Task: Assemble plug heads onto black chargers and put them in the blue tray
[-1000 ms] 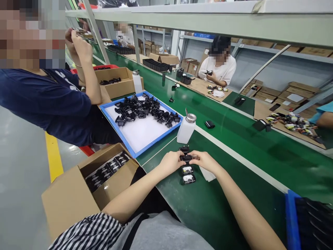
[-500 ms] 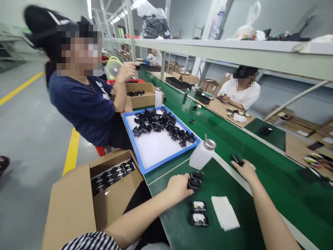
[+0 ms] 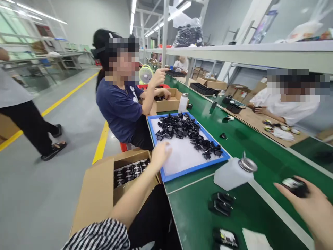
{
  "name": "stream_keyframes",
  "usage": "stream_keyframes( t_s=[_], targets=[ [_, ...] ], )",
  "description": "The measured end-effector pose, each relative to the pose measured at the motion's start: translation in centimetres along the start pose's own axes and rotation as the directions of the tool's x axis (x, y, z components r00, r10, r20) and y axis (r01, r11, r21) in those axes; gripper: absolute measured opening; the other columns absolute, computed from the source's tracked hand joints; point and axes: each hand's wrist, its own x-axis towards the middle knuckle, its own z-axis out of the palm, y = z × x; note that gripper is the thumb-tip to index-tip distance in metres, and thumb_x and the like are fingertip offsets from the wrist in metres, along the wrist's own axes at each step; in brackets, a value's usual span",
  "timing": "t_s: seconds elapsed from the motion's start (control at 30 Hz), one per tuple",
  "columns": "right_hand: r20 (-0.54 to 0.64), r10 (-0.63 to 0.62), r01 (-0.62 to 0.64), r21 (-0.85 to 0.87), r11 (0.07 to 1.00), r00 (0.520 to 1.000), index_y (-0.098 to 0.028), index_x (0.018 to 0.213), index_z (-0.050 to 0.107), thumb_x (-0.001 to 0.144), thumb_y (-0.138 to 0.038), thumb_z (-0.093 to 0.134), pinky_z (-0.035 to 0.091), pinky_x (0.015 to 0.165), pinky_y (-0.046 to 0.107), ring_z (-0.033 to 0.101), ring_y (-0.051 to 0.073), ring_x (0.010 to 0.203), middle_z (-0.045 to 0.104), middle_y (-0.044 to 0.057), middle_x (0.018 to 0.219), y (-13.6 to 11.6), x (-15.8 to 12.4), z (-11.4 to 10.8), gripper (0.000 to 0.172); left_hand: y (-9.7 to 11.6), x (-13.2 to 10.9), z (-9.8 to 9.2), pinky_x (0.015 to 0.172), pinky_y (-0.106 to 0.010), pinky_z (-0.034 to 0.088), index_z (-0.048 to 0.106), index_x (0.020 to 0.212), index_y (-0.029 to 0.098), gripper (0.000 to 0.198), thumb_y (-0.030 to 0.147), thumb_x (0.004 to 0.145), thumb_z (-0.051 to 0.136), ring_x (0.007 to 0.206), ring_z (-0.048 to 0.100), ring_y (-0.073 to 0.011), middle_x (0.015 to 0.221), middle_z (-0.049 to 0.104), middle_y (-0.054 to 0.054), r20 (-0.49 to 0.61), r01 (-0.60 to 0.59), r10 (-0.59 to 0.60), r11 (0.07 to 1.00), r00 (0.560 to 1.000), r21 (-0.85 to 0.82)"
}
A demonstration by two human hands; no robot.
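My left hand is over the near-left edge of a blue-rimmed tray, smeared by motion, so its fingers cannot be made out. Black plug adapters are heaped at the far side of that tray. At the right, my right hand grips a black adapter with a pale face, over the green belt. Two dark adapters lie side by side on the green table. Nearer me lies an adapter with a white face, beside white paper.
A white pump bottle stands by the tray's right corner. An open carton of packed black parts is at the left. A person in blue sits beyond it; another person works across the belt.
My left hand has left the two dark adapters and moved to the tray. My right hand now holds its adapter with the pale face showing. The view has turned left.
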Motion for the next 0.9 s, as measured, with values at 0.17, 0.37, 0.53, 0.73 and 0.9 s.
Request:
stream_keyframes(
  t_s=[0.17, 0.37, 0.53, 0.73, 0.9],
  targets=[
    [-0.164, -0.23, 0.263, 0.228, 0.937, 0.959, -0.021, 0.095, 0.037, 0.054, -0.053, 0.053, 0.04, 0.073, 0.036, 0.047, 0.026, 0.091, 0.045, 0.01, 0.098, -10.0, -6.1, -0.1, 0.054, -1.8, 6.5, -0.2, 0.074, -0.042, 0.036, 0.046, 0.1, 0.008, 0.035, 0.024, 0.069, 0.047, 0.096, 0.042, -0.0318, 0.101, 0.048, -0.018, -0.045, 0.021, -0.006, 0.947, 0.999, 0.319],
    [-0.049, -0.308, 0.309, 0.296, 0.904, 0.95, -0.023, 0.098, 0.033, 0.057, -0.046, 0.057, 0.041, 0.068, 0.03, 0.048, 0.023, 0.086, 0.043, 0.007, 0.1, -12.3, -8.1, 0.4, 0.054, -2.3, 6.0, 0.0, 0.078, -0.049, 0.032, 0.049, 0.094, 0.006, 0.026, 0.017, 0.072, 0.041, 0.091, 0.047, -0.0311, 0.096, 0.051, -0.017, -0.044, -0.16, 0.171, 0.969, 0.984, 0.187],
    [-0.071, -0.369, 0.373, 0.304, 0.877, 0.927, -0.021, 0.104, 0.028, 0.062, -0.039, 0.054, 0.039, 0.075, 0.033, 0.045, 0.023, 0.093, 0.04, 0.008, 0.104, -12.7, -8.7, 0.3, 0.053, -1.5, 3.3, -0.5, 0.087, -0.031, 0.035, 0.04, 0.106, 0.011, 0.038, 0.02, 0.069, 0.047, 0.1, 0.044, -0.0191, 0.114, 0.04, -0.011, -0.205, -0.225, 0.198, 0.967, 0.959, -0.12],
    [0.086, -0.424, 0.379, 0.316, 0.87, 0.901, -0.021, 0.108, 0.029, 0.065, -0.029, 0.048, 0.043, 0.072, 0.03, 0.048, 0.022, 0.09, 0.045, 0.008, 0.103, -13.1, -11.7, -1.2, 0.048, 0.2, -3.4, -0.1, 0.089, -0.028, 0.035, 0.046, 0.099, 0.014, 0.041, 0.021, 0.059, 0.056, 0.101, 0.045, -0.0169, 0.112, 0.044, -0.007, -0.027, -0.166, 0.212, 0.67, 0.977, -0.724],
    [0.232, -0.462, 0.321, 0.464, 0.826, 0.856, -0.029, 0.106, 0.04, 0.063, -0.028, 0.05, 0.048, 0.064, 0.024, 0.055, 0.02, 0.082, 0.055, 0.003, 0.097, -12.3, -17.3, 2.5, 0.045, -0.1, -9.4, 2.6, 0.082, -0.029, 0.04, 0.051, 0.092, 0.021, 0.044, 0.019, 0.049, 0.063, 0.088, 0.053, -0.018, 0.094, 0.057, -0.003, 0.31, 0.126, 0.234, 0.574, 0.922, -0.809]
  ],
)
